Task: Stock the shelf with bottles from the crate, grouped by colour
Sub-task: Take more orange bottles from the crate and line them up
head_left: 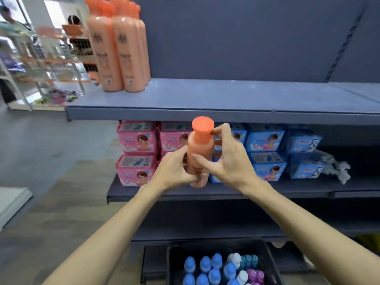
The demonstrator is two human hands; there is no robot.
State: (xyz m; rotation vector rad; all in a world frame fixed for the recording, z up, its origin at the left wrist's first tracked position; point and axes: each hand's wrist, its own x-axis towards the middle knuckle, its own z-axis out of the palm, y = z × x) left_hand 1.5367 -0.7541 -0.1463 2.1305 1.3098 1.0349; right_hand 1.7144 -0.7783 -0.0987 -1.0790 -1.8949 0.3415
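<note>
An orange bottle [200, 147] with a round orange cap stands upright in mid-air in front of the shelf. My left hand [174, 171] grips its lower body. My right hand [226, 157] holds it from the right, thumb across the front and a fingertip under the cap. Several matching orange bottles [119, 52] stand at the left end of the grey upper shelf [226, 95]. Below, the black crate [172, 262] holds several bottles with blue caps [205, 268], plus a few white, teal and purple ones.
Pink packs [136, 153] and blue packs [265, 153] fill the middle shelf behind my hands. The upper shelf is bare to the right of the orange bottles. A person and other racks are blurred at the far left, across the floor aisle.
</note>
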